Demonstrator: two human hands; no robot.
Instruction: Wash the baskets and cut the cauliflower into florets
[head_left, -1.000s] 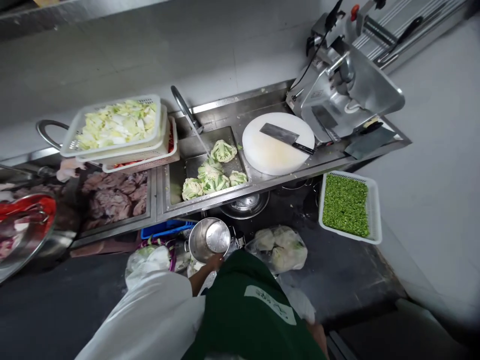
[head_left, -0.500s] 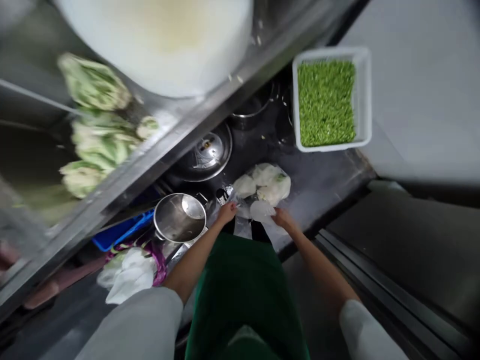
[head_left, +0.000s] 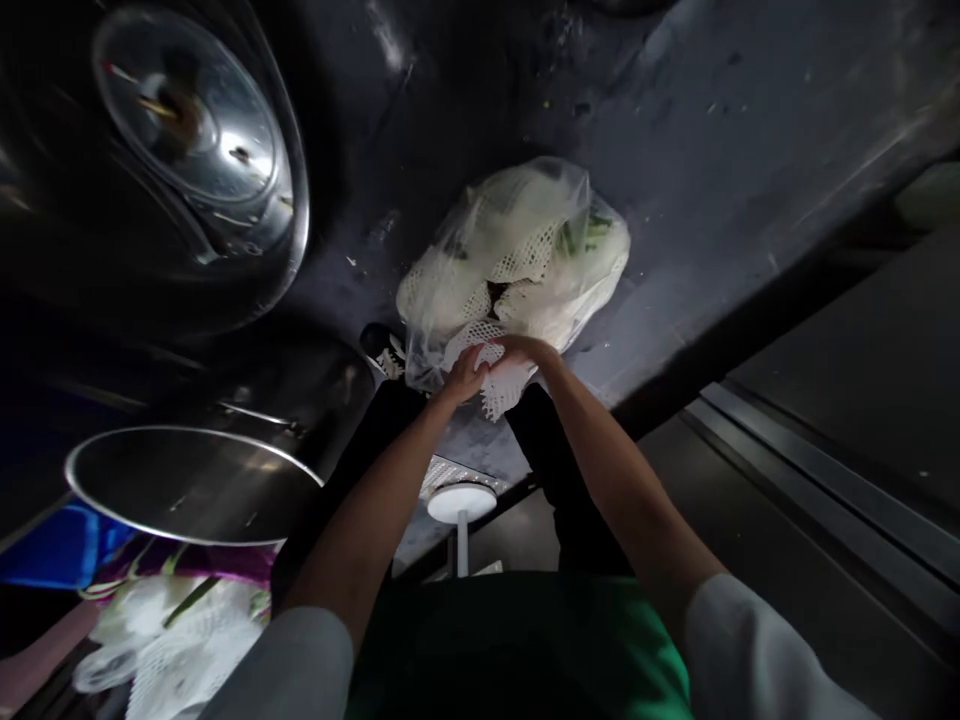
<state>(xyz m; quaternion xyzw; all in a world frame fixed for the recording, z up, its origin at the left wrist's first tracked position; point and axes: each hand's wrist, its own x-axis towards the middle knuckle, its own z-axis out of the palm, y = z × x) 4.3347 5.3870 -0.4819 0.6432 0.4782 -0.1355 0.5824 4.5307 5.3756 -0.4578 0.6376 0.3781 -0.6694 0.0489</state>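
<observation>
A clear plastic bag (head_left: 517, 250) lies on the dark lower shelf (head_left: 697, 200), holding cauliflower heads wrapped in white foam netting. Both my hands meet at the bag's near end. My left hand (head_left: 465, 375) and my right hand (head_left: 523, 352) are closed on one netted cauliflower (head_left: 496, 385) at the bag's mouth.
A steel pot lid (head_left: 191, 120) lies at the upper left of the shelf. A steel pot (head_left: 187, 485) stands at the left, with a blue crate (head_left: 52, 545) and a heap of white netting and purple scraps (head_left: 172, 625) below it. My green apron (head_left: 517, 640) fills the bottom.
The view has dropped from the sink and counter to the lower shelf. Both my hands have reached the bag and closed on a netted cauliflower at its mouth.
</observation>
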